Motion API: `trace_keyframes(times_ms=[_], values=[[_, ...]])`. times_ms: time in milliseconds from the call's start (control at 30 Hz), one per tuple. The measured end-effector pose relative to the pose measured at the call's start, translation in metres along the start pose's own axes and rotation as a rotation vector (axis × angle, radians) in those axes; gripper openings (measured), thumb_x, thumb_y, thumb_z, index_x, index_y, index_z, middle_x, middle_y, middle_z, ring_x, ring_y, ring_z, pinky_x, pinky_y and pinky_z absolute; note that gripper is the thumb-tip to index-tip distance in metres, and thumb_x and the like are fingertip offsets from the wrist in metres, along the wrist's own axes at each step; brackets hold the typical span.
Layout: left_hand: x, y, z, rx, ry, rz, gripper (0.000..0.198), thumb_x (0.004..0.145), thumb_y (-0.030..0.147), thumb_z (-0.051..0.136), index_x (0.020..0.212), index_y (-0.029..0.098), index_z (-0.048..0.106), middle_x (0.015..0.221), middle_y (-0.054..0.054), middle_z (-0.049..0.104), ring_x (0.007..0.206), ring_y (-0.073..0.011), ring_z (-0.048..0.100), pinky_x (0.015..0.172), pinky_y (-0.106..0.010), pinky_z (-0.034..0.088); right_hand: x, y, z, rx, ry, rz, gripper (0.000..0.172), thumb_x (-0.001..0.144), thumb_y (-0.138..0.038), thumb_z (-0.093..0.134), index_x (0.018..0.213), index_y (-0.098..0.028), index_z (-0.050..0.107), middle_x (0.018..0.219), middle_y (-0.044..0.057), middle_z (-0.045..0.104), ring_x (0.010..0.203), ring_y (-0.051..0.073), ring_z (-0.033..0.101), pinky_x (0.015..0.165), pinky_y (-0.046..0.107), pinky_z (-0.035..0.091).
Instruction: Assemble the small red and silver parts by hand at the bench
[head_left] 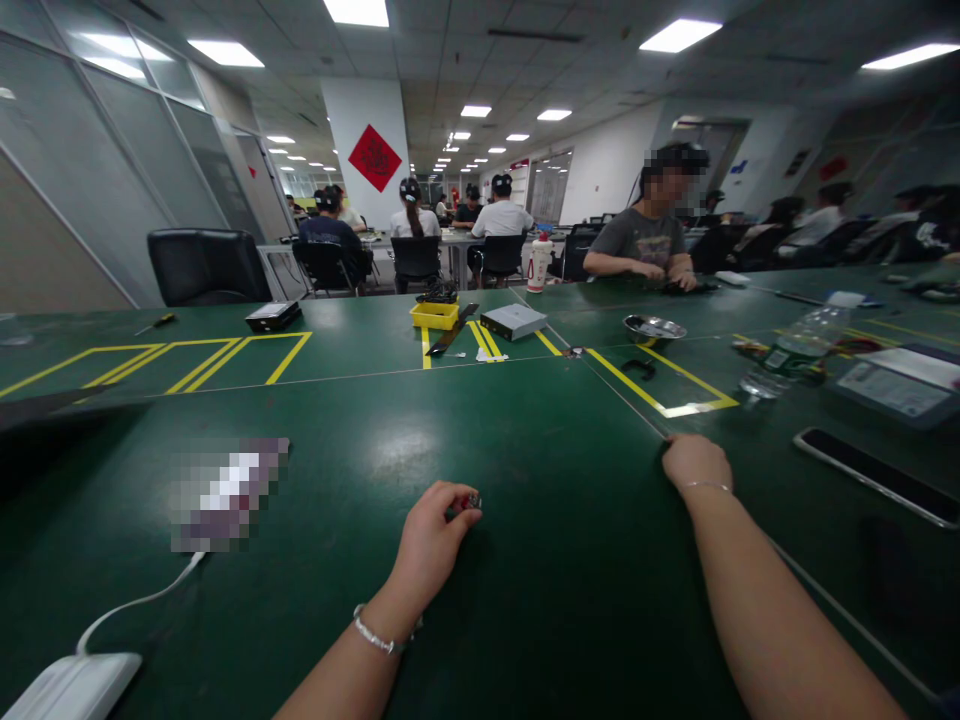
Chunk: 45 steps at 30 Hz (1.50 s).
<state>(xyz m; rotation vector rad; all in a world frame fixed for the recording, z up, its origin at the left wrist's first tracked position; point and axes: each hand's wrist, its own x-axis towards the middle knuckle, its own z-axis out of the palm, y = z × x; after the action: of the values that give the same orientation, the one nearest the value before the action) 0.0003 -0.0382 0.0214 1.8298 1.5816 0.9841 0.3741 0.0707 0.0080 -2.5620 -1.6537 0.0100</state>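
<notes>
My left hand (pixel 433 530) is just above the green tabletop (pixel 360 620), thumb and fingers pinched on a small object with red and shiny metal parts (pixel 471 503). It is too small for me to tell its kind. Further right, my right hand (pixel 697 462) rests at the seam in the table, its back toward me. The fingers are turned away and hidden, so anything in them is out of sight. A dark phone (pixel 881 475) lies right of that hand, and a small black curved part (pixel 639 369) lies beyond it.
A clear bottle (pixel 799 350) and a grey box-shaped unit (pixel 900 385) stand at the right. Farther back are a metal bowl (pixel 655 328), a flat silver drive (pixel 514 321) and a yellow bin (pixel 435 317). A cabled phone (pixel 236 495) lies left. Across sits a person (pixel 649 235).
</notes>
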Motion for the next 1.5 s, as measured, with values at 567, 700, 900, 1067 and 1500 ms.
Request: trace_keyframes(times_ms=[567, 700, 900, 1067, 1500], values=[[0.002, -0.001, 0.003, -0.218, 0.02, -0.157, 0.014, 0.066, 0.025, 0.056, 0.079, 0.019, 0.055, 0.072, 0.003, 0.06, 0.067, -0.0122, 0.056, 0.064, -0.023, 0.042, -0.105, -0.144, -0.016, 1.249, -0.543, -0.403, 0.015, 0.063, -0.027, 0.059, 0.073, -0.015, 0.057, 0.067, 0.0, 0.058, 0.058, 0.009, 0.05, 0.057, 0.024, 0.039], [0.001, 0.0, 0.002, -0.189, 0.015, -0.118, 0.013, 0.07, 0.027, 0.052, 0.079, 0.02, 0.057, 0.072, 0.002, 0.061, 0.066, -0.0128, 0.055, 0.063, -0.023, 0.041, -0.144, -0.18, -0.009, 1.596, -0.845, -0.279, 0.018, 0.055, -0.023, 0.067, 0.067, -0.014, 0.056, 0.064, -0.001, 0.057, 0.052, 0.006, 0.047, 0.052, 0.021, 0.035], [0.001, -0.003, 0.004, -0.15, 0.025, -0.065, 0.017, 0.077, 0.027, 0.041, 0.084, 0.021, 0.056, 0.078, 0.001, 0.061, 0.07, -0.0137, 0.054, 0.065, -0.024, 0.039, -0.158, -0.189, 0.002, 1.802, -1.021, -0.148, 0.024, 0.05, -0.015, 0.071, 0.071, -0.012, 0.06, 0.071, 0.001, 0.06, 0.061, 0.007, 0.053, 0.063, 0.022, 0.039], [0.001, -0.005, 0.004, -0.127, 0.014, -0.06, 0.016, 0.078, 0.026, 0.037, 0.077, 0.02, 0.052, 0.072, 0.001, 0.057, 0.067, -0.0136, 0.051, 0.062, -0.024, 0.038, -0.154, -0.181, 0.005, 1.792, -1.122, -0.228, 0.02, 0.059, -0.021, 0.067, 0.075, -0.012, 0.059, 0.068, 0.0, 0.058, 0.054, 0.005, 0.05, 0.054, 0.021, 0.037], [0.002, -0.006, 0.005, -0.21, 0.055, -0.103, 0.007, 0.066, 0.022, 0.053, 0.072, 0.02, 0.05, 0.067, 0.004, 0.055, 0.062, -0.0118, 0.051, 0.06, -0.023, 0.038, -0.154, -0.177, 0.004, 1.873, -1.178, -0.27, 0.019, 0.062, -0.016, 0.064, 0.079, -0.014, 0.056, 0.068, 0.0, 0.058, 0.058, 0.007, 0.052, 0.058, 0.022, 0.039]])
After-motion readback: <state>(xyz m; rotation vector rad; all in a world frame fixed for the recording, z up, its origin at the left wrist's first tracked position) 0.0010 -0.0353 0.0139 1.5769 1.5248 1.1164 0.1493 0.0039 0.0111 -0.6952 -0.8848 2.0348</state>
